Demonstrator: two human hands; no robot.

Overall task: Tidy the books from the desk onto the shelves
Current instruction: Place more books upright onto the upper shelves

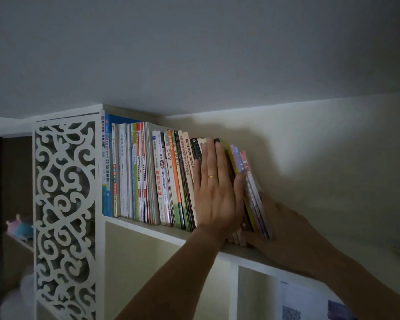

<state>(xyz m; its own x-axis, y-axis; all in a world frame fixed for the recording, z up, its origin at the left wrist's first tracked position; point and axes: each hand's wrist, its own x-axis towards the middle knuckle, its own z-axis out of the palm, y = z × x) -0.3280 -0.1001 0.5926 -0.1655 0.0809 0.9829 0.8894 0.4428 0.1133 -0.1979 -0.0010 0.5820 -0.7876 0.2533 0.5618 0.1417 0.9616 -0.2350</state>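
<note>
- A white carved side panel (65, 204) stands at the left end of the bookshelf (148, 227), and a soft pink and blue toy (20, 226) sits far left behind it.
- A row of books (143, 174) stands on the top shelf, tight against the panel.
- The left hand (214, 188), wearing a gold ring (211, 176), lies flat with fingers spread open on the spines.
- Thin leaning books (252, 192) tilt at the row's right end.
- The right hand (284, 236) sits in shadow at their bottom; I cannot tell its grip.
</note>
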